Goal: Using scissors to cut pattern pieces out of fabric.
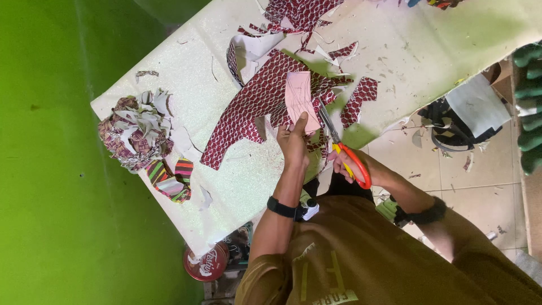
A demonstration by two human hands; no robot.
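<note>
Red-patterned fabric [257, 101] under left hand [293, 141]; right hand [344, 164] apparently closing scissors [339, 141].

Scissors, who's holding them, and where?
The right hand holds the scissors by their orange handle loops. The left hand presses the pink paper pattern onto the patterned fabric.

Bright daylight, green cast, slightly soft
</note>
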